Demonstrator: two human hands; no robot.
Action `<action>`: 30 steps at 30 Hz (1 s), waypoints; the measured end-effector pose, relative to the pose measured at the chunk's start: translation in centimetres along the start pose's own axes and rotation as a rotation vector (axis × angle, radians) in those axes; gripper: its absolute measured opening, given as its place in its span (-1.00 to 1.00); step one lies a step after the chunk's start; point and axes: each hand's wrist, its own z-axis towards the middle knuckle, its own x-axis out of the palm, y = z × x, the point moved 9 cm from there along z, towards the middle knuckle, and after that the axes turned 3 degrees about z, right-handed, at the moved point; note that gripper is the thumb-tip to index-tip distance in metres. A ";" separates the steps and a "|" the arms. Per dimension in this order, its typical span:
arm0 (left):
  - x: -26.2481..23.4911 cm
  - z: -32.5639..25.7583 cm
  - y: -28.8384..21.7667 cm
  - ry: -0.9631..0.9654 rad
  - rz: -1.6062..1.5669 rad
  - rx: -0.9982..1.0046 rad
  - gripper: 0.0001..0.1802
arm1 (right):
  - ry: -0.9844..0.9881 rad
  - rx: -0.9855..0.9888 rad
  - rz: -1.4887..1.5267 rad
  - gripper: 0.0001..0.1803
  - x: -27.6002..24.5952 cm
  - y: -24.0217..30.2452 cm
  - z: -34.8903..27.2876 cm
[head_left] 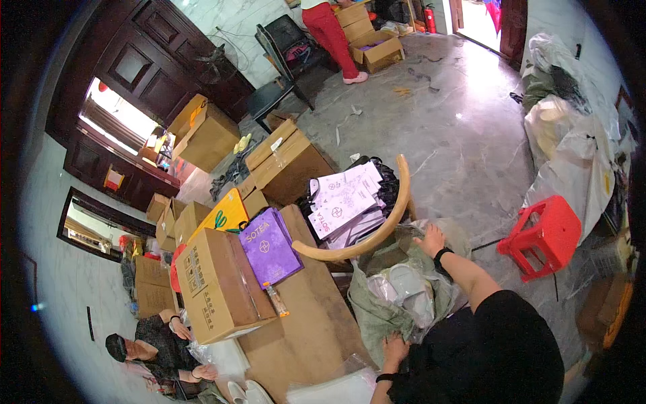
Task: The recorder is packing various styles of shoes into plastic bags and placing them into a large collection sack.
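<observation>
One open sack [367, 301], one red stool [550, 236], one pair of scissors [220, 219] and one fire extinguisher [431, 20] show.

Brown table [311, 320] under a cardboard box [225, 279], purple bags [269, 252] and clear plastic sleeves [333, 389].

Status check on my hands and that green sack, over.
Left hand and right hand at opposite edges of green sack. Sack open, plastic-wrapped items inside. Curved wooden chair rail close beside it.
</observation>
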 end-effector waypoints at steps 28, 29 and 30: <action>-25.1 -12.8 15.0 -1.045 -1.287 -0.384 -0.52 | -0.275 -0.021 0.335 -0.72 -18.9 -5.4 4.2; -26.1 -13.5 15.7 -1.100 -1.176 -0.364 -0.54 | -0.391 -0.006 0.435 -0.70 -19.5 -6.2 5.1; -26.9 -13.5 16.4 -1.151 -1.063 -0.341 -0.55 | -0.509 0.011 0.537 -0.68 -19.9 -7.2 5.9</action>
